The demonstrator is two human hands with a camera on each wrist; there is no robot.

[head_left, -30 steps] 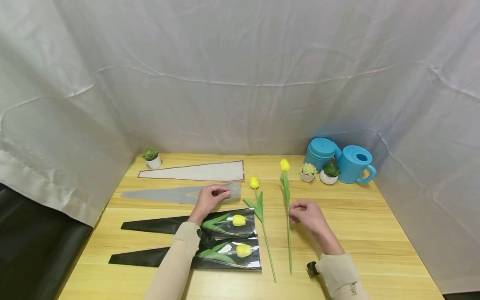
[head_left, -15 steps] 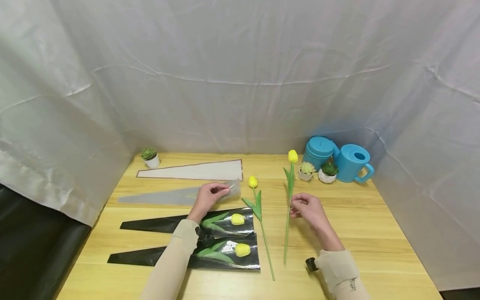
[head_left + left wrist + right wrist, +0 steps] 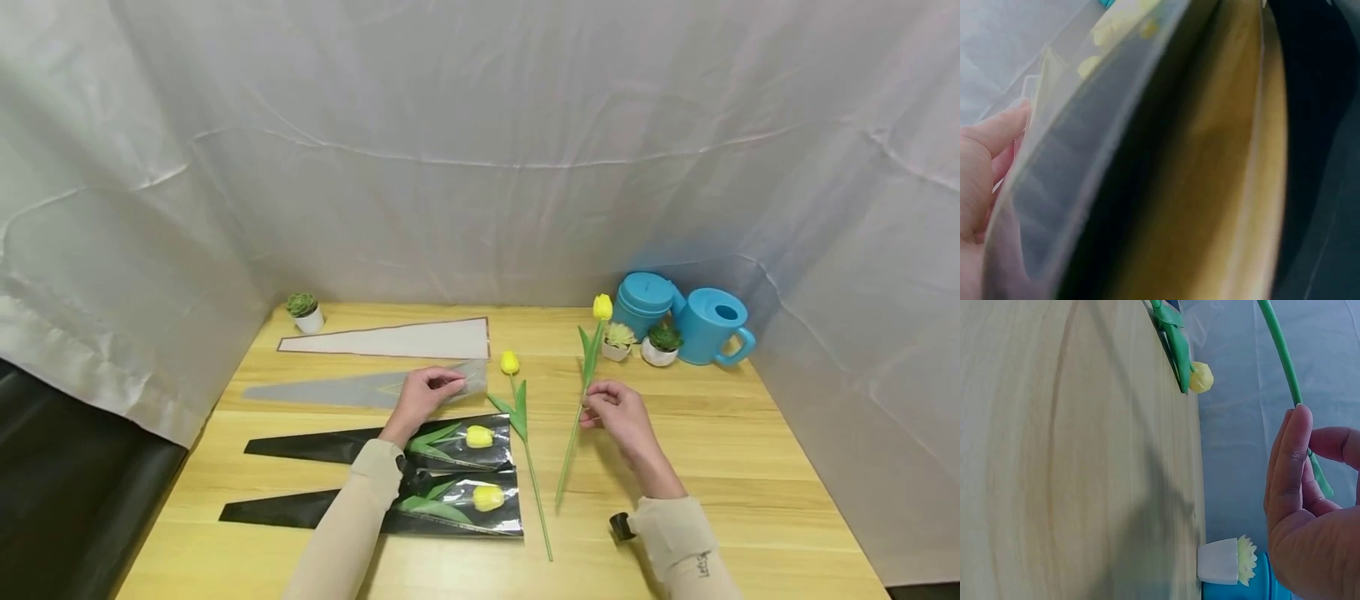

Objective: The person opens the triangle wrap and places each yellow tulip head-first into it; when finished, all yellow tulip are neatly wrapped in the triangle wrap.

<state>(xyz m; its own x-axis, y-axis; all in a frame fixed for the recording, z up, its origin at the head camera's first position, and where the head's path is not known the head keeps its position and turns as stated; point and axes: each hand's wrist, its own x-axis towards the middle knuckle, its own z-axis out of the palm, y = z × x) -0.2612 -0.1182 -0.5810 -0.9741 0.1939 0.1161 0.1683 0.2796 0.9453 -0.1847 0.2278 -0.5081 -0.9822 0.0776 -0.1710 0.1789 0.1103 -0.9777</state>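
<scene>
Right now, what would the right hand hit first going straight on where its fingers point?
Beyond the held tulip, the right hand would probably meet the lying tulip; hand height is unclear, so it may pass above.

The only lettering (image 3: 703, 565) that can be made out stands on the person's right sleeve (image 3: 675, 523) in the head view: dark on beige cloth, turned sideways, and starting with "Lets" — what follows is too small and foreshortened to read. The near black wrapper (image 3: 427, 523) and the far black wrapper (image 3: 465, 457) each show 1 thin pale line along the lower edge — if print, too fine to decipher.
</scene>
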